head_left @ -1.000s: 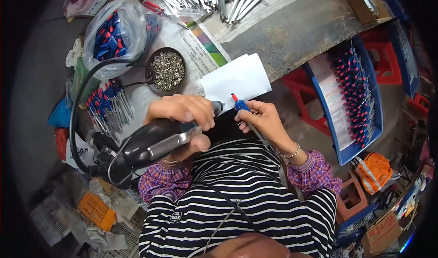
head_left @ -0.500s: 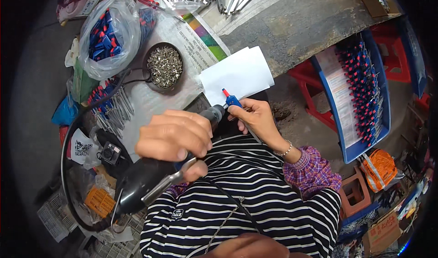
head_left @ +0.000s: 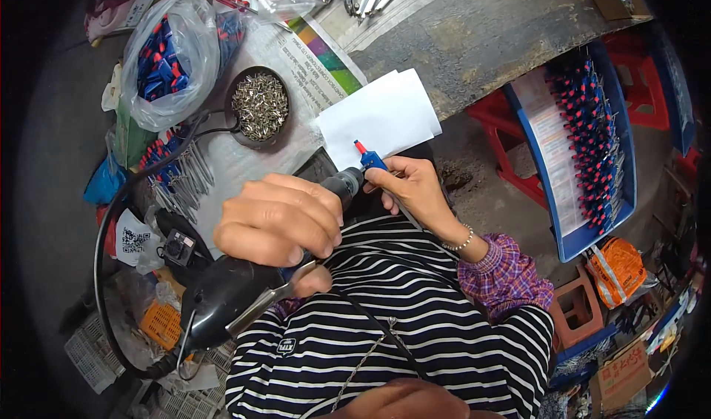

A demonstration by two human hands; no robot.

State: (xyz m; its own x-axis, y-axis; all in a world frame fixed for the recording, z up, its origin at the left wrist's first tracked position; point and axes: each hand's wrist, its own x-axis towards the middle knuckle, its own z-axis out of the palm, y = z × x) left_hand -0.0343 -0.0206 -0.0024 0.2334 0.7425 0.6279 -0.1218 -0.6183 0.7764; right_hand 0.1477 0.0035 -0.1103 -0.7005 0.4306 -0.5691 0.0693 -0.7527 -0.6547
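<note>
My left hand (head_left: pixel 278 223) is wrapped round a black electric screwdriver (head_left: pixel 222 289) with a metal lever along its side. The driver's nose points up and right and meets a small blue plastic handle piece (head_left: pixel 372 160) with a red tip. My right hand (head_left: pixel 415 189) pinches this piece between thumb and fingers, and a thin metal bar runs down from under that hand. The exact contact between bit and piece is too small to make out. Just beyond them lies folded white paper (head_left: pixel 385 115) at the bench edge.
A dark round pan (head_left: pixel 284 126) of small metal screws stands on the bench. Beside it are a clear bag (head_left: pixel 200 78) of blue-red pieces and a pile of metal bars (head_left: pixel 192 178). At right, a blue tray (head_left: pixel 566 234) of finished-looking pieces rests on red stools (head_left: pixel 511 160). A black cable (head_left: pixel 100 271) loops at left.
The driver and my left hand have shifted very slightly left and down. The blue piece stays in my right hand at the driver's nose. The bench has slid slightly left in view.
</note>
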